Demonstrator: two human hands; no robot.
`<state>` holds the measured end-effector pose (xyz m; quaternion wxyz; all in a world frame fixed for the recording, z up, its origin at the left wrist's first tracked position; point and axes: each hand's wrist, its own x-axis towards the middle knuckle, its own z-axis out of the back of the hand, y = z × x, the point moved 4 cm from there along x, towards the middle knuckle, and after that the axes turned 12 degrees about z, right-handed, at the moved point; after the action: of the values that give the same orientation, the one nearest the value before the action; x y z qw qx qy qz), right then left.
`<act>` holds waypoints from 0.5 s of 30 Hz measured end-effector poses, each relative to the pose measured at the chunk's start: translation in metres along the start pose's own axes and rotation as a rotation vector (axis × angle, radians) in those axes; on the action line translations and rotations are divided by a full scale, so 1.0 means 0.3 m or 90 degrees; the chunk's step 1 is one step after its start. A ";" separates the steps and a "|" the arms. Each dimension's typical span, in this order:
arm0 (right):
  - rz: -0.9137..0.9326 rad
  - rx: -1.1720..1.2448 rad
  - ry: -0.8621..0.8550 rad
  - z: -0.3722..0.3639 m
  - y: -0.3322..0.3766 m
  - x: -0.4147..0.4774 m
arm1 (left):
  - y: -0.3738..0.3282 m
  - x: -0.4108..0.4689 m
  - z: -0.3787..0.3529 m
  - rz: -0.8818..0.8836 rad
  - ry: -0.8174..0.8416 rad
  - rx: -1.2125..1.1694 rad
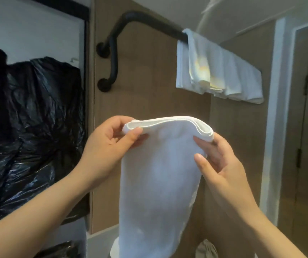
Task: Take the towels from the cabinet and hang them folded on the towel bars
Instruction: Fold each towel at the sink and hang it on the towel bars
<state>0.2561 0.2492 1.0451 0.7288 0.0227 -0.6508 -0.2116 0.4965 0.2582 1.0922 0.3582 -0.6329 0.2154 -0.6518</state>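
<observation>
We held folded towel (158,174) below bar (142,17), left hand (110,140) and right hand (222,162) each pinching top corner. Risk, we judged: layers slipping, fold opening; lift knocking hung towel (220,67) off bar.

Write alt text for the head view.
A left hand and right hand pinch the top corners of a folded white cloth towel, which hangs down. Above, a second folded white towel drapes over a black metal towel bar; black plastic bags sit left.

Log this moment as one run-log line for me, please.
left hand: pinches folded towel | right hand: pinches its other end | black bar: carries hung towel | hanging: pending
</observation>
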 end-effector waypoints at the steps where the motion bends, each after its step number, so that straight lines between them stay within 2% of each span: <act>1: 0.022 -0.019 0.021 0.016 0.007 0.024 | -0.038 0.002 -0.014 -0.062 -0.013 0.084; 4: 0.113 -0.132 0.087 0.069 0.005 0.089 | -0.119 0.016 -0.070 -0.217 0.006 0.253; 7: 0.156 -0.210 0.133 0.126 -0.031 0.152 | -0.169 0.046 -0.120 -0.318 0.007 0.380; 11: 0.231 -0.292 0.155 0.181 -0.079 0.239 | -0.227 0.099 -0.179 -0.392 -0.009 0.485; 15: 0.276 -0.310 0.138 0.203 -0.104 0.336 | -0.268 0.182 -0.223 -0.408 -0.038 0.549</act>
<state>0.1955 0.2014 1.1394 0.8057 -0.2682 -0.4900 -0.1971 0.4185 0.2586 1.1806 0.3745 -0.4809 -0.2861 -0.7393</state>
